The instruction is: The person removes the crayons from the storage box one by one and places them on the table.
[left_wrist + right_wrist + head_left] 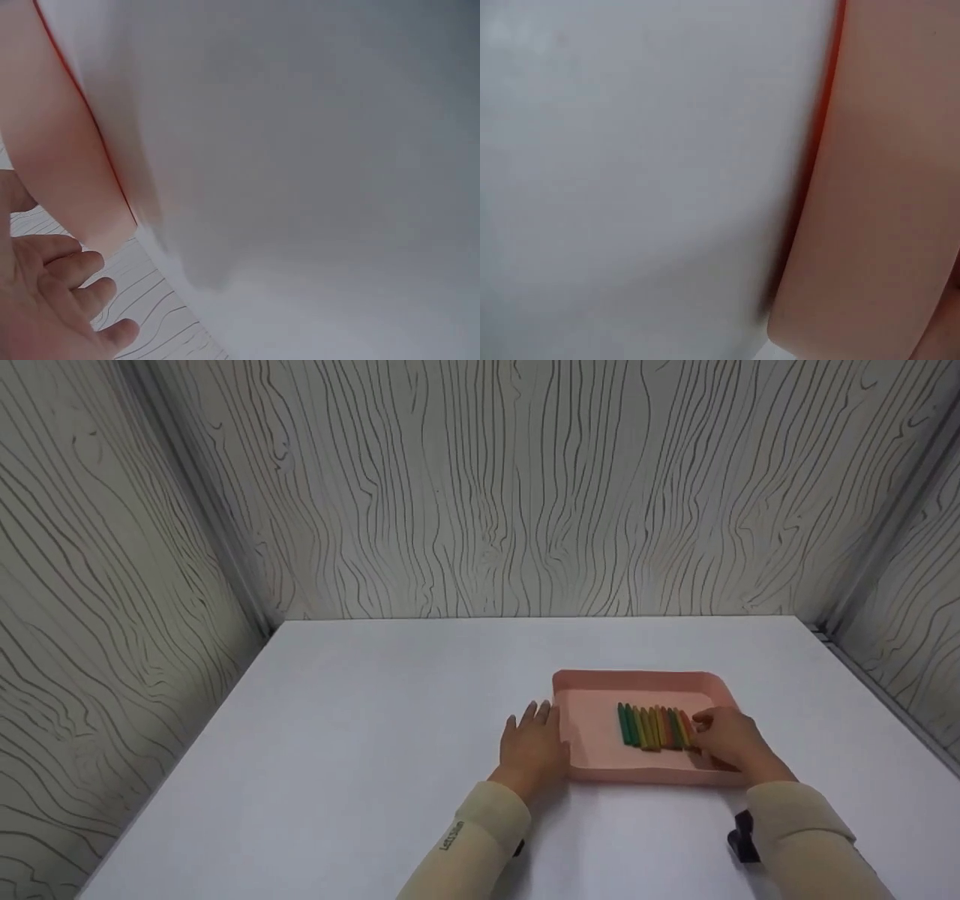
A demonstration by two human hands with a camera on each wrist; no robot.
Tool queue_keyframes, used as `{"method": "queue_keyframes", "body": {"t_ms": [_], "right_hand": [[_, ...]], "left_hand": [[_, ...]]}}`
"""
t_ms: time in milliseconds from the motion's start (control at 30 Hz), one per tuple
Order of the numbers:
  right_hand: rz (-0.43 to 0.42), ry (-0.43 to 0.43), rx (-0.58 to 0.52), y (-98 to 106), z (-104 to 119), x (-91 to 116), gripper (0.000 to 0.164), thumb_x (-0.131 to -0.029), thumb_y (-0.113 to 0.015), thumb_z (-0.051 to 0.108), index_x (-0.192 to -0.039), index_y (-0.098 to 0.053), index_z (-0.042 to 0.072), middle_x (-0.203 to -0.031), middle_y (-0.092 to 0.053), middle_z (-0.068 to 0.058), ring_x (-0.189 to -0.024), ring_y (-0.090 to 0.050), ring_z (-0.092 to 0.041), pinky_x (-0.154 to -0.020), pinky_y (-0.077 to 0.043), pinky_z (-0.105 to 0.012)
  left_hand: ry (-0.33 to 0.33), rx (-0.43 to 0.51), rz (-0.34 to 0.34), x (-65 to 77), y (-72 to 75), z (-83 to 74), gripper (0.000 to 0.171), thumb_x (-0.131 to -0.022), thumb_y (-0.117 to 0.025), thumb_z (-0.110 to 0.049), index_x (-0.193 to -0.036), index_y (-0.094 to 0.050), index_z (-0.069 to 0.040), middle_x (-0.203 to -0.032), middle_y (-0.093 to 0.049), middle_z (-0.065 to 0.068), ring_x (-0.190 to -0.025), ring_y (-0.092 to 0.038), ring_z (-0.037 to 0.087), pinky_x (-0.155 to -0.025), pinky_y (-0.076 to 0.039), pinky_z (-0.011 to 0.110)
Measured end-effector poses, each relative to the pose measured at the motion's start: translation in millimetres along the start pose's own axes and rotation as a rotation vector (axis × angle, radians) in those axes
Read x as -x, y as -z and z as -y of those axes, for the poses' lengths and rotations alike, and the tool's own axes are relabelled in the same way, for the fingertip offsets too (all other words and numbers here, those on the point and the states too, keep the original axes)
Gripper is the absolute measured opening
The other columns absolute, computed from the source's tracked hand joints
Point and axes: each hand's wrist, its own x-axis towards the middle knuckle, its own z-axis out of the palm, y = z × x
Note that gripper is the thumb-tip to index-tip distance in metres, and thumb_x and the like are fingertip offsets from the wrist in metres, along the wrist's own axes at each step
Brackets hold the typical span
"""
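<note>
A pink rectangular tray lies on the white table, right of the middle. In it several crayons lie side by side in a row, from green at the left through yellow to orange and red. My left hand rests against the tray's left wall with fingers extended. Over the tray's right side, my right hand has its fingers curled at the right-end crayon, pinching it; the palm side is hidden. Both wrist views show mainly the tray's outer wall; only a sliver of right hand appears in the right one.
The white table extends left of and behind the tray. Wood-grain-patterned panels stand behind and at both sides. A small black device sits at my right wrist.
</note>
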Motion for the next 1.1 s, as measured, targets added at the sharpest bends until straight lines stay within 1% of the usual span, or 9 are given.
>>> {"method": "queue_keyframes", "body": {"t_ms": [133,200,367,500,600,767,900,1100], "right_hand": [[0.010,-0.016,-0.069,-6.1,5.3,0.9,0.052,-0.081,-0.061,0.010,-0.123,-0.049,-0.019,-0.089,-0.065,-0.014,-0.057,-0.055,-0.015,-0.051,-0.047,-0.029],[0.015,-0.028,-0.093,-9.2,8.3,1.3,0.053,-0.080,-0.061,0.011,-0.122,-0.050,-0.018,-0.086,-0.065,-0.011,-0.056,-0.054,-0.014,-0.051,-0.047,-0.028],[0.026,-0.086,-0.159,-16.2,16.0,2.7,0.052,-0.082,-0.062,0.013,-0.122,-0.049,-0.017,-0.091,-0.064,-0.013,-0.058,-0.055,-0.014,-0.053,-0.048,-0.027],[0.043,-0.125,-0.193,-21.1,22.3,4.1,0.051,-0.084,-0.063,0.015,-0.123,-0.048,-0.015,-0.090,-0.063,-0.013,-0.059,-0.054,-0.014,-0.052,-0.047,-0.027],[0.056,-0.134,-0.203,-25.3,27.2,3.7,0.050,-0.083,-0.062,0.014,-0.122,-0.048,-0.014,-0.086,-0.062,-0.011,-0.057,-0.054,-0.014,-0.051,-0.046,-0.026],[0.058,-0.144,-0.220,-33.2,34.7,4.7,0.046,-0.084,-0.059,0.011,-0.121,-0.049,-0.013,-0.080,-0.061,-0.009,-0.058,-0.054,-0.013,-0.051,-0.045,-0.025],[0.049,-0.164,-0.231,-37.9,44.2,8.9,0.044,-0.086,-0.058,0.012,-0.122,-0.050,-0.011,-0.080,-0.060,-0.009,-0.057,-0.053,-0.013,-0.051,-0.045,-0.026],[0.007,-0.134,-0.260,-40.3,61.5,18.2,0.045,-0.087,-0.059,0.015,-0.123,-0.051,-0.010,-0.085,-0.064,-0.010,-0.060,-0.056,-0.014,-0.052,-0.049,-0.028]], "left_hand": [[-0.030,-0.026,0.002,2.4,1.9,10.1,0.055,-0.098,-0.047,-0.037,-0.148,-0.036,-0.015,-0.151,-0.035,-0.001,-0.140,-0.027,0.018,-0.111,-0.025,0.042],[-0.038,-0.029,0.000,3.8,2.3,15.0,0.055,-0.098,-0.047,-0.036,-0.148,-0.037,-0.015,-0.150,-0.036,-0.001,-0.139,-0.028,0.018,-0.111,-0.026,0.042],[-0.050,-0.031,0.000,7.1,3.3,25.7,0.055,-0.097,-0.049,-0.034,-0.147,-0.038,-0.012,-0.149,-0.038,0.001,-0.139,-0.029,0.019,-0.110,-0.027,0.042],[-0.057,-0.053,-0.002,10.5,4.3,33.5,0.055,-0.097,-0.050,-0.035,-0.146,-0.040,-0.011,-0.148,-0.039,0.002,-0.139,-0.030,0.019,-0.110,-0.027,0.042],[-0.044,-0.055,0.002,14.3,5.5,40.1,0.055,-0.098,-0.050,-0.035,-0.146,-0.039,-0.011,-0.149,-0.039,0.002,-0.139,-0.029,0.020,-0.111,-0.026,0.043],[-0.049,-0.071,-0.007,21.7,6.3,51.2,0.056,-0.098,-0.049,-0.036,-0.146,-0.039,-0.011,-0.149,-0.039,0.003,-0.139,-0.030,0.021,-0.110,-0.026,0.044],[-0.067,-0.073,-0.019,26.9,7.0,60.3,0.054,-0.098,-0.049,-0.034,-0.145,-0.040,-0.009,-0.148,-0.040,0.004,-0.138,-0.031,0.022,-0.110,-0.027,0.043],[-0.091,-0.042,-0.028,35.1,9.1,72.4,0.054,-0.097,-0.050,-0.032,-0.144,-0.041,-0.006,-0.148,-0.040,0.007,-0.138,-0.030,0.023,-0.111,-0.025,0.043]]}}
